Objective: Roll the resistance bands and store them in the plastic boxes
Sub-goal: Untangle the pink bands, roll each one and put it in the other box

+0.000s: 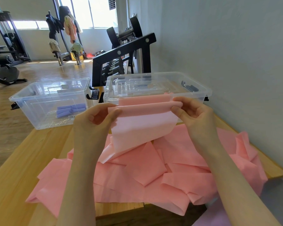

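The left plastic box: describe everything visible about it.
The left plastic box is a clear, lidless rectangular tub with a flared rim and dark side latches. It stands upright at the wooden table's far left edge, beside the second box. Rolled purple bands lie inside; neither hand touches it.

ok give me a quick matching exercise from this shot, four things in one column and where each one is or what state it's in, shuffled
Things:
1. pink band
2. purple rolled bands
3. right-hand plastic box
4. dumbbell rack

Places or states:
A. on the floor behind the two boxes
B. pinched at its top edge by the left hand and right hand, the rest hanging onto the pink pile on the table
C. lying inside the left-hand plastic box
D. holds clear lids, no band visible in it

Pairs: 1-B, 2-C, 3-D, 4-A
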